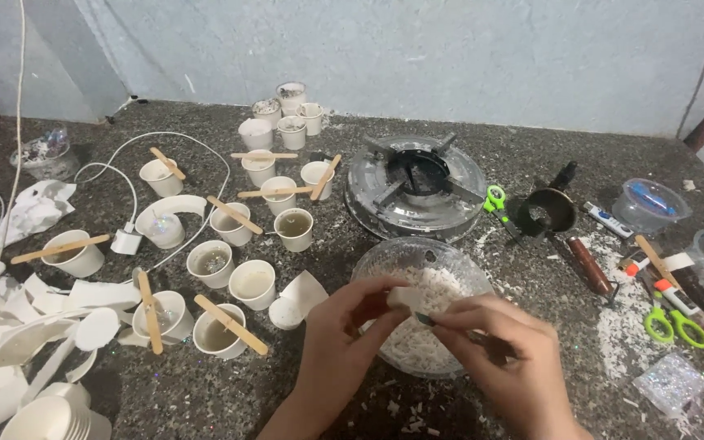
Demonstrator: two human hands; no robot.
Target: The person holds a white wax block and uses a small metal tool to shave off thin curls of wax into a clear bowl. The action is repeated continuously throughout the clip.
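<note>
My left hand (337,342) pinches a small white wax block (405,299) over a clear glass bowl (385,254) that holds white wax shavings (442,289). My right hand (508,358) grips a thin dark blade (424,319) with its tip against the block's lower edge. Both hands hover above the near side of the bowl, on a dark speckled stone counter (205,391).
Several white paper cups (253,283) with wooden sticks (231,324) across them stand at left, torn cup pieces (18,342) at the near left. A round metal burner (415,183) sits behind the bowl. Green scissors (676,324), pens, a small ladle (546,210) and plastic tubs (649,205) lie at right.
</note>
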